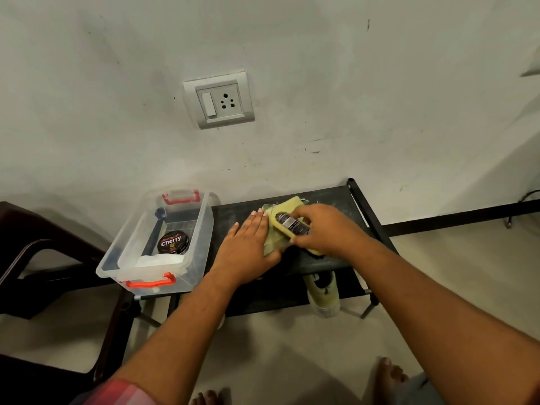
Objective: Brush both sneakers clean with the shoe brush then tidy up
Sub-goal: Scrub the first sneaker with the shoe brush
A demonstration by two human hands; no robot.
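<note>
View: head camera, looking down past both forearms at a black rack [336,197] set against a wall.
Yellow cloth [287,204]: lies on the rack's top shelf, one corner pointing toward the wall.
Shoe brush [292,225]: rests on the cloth with its labelled black back facing up, set diagonally from far-left to near-right.
Right hand [324,229]: fingers and thumb curl round the brush from its right side and grasp it.
Left hand [248,247]: lies flat with fingers straight and together, palm pressing the left part of the cloth just beside the brush; it grasps nothing.
Sneaker [323,299]: pale, on the lower shelf beneath the right wrist, toe sticking out past the shelf's front edge toward the person.
Plastic box [208,226]: clear and open-topped, with a red handle at each end; it sits on the rack's left end, near the left hand.
Polish tin [173,242]: round and black, marked "Cherry", lying inside the box beside something white at its near end.
Socket plate [219,100]: on the wall above the rack.
Chair [43,229]: dark, at the left, next to the box.
Feet [390,372]: bare toes on the pale floor at the bottom edge.
</note>
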